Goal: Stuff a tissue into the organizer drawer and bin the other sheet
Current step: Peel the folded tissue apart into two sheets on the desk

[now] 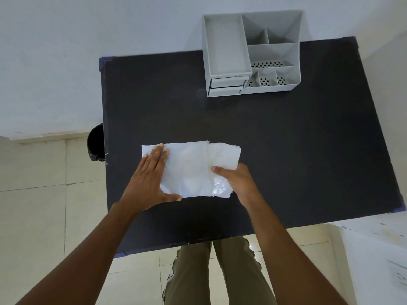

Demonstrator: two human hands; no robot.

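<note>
Step in hand, as I read it: separating the 2 sheets, before either goes anywhere.

Both tissues lie overlapped on the black worktop, near its front edge and well apart from the organizer at the far right corner. Left tissue is on top, flatter; right tissue sticks out from under it, more crumpled, with a glossy patch near its lower edge that could be wet or plastic, can't tell.

Left hand: fingers spread flat, palm down, pressing the left tissue's left end onto the worktop. Not gripping, just pinning.

Right hand: fingers curled at the right tissue's right edge, thumb tip on top of the sheet. Looks like a pinch on the tissue, but the underside fingers are hidden, so the closure is a judgement.

Organizer: grey, several open compartments on top, 2 stacked drawers at its front left. The upper one looks slightly ajar; not sure.

Bin: dark, on the floor, just beside the worktop's left edge, partly hidden by it.

Next move calls for: hold the left sheet down, draw the right one clear. Then a long reach to the drawer, which likely needs pulling out first, so 1 hand must be free. Thin paper, may tear if pulled hard.

Count: 2 tissues, 1 organizer, 2 drawers, 1 bin, 2 hands.
</note>
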